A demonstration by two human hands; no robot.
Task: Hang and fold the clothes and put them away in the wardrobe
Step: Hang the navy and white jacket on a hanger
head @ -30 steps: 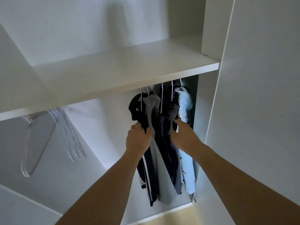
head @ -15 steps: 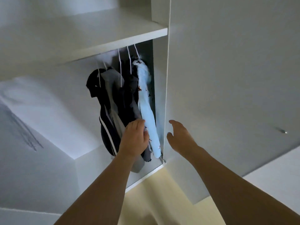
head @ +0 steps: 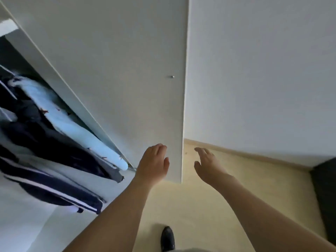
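Several clothes hang inside the open wardrobe at the left: a light blue garment, dark navy garments and a navy piece with white stripes. The white wardrobe door stands open in the middle, with a small metal knob. My left hand lies against the lower part of the door, fingers loosely bent, holding nothing. My right hand hovers just past the door's free edge, fingers spread and relaxed, holding nothing.
A white wall fills the right side, with a pale wooden floor below it. A dark piece of furniture stands at the right edge. A dark shoe shows at the bottom.
Both hands have left the hanging clothes. The view has swung right and down, from the wardrobe interior to the door; my left hand now meets the door and my right hand is beyond its edge.
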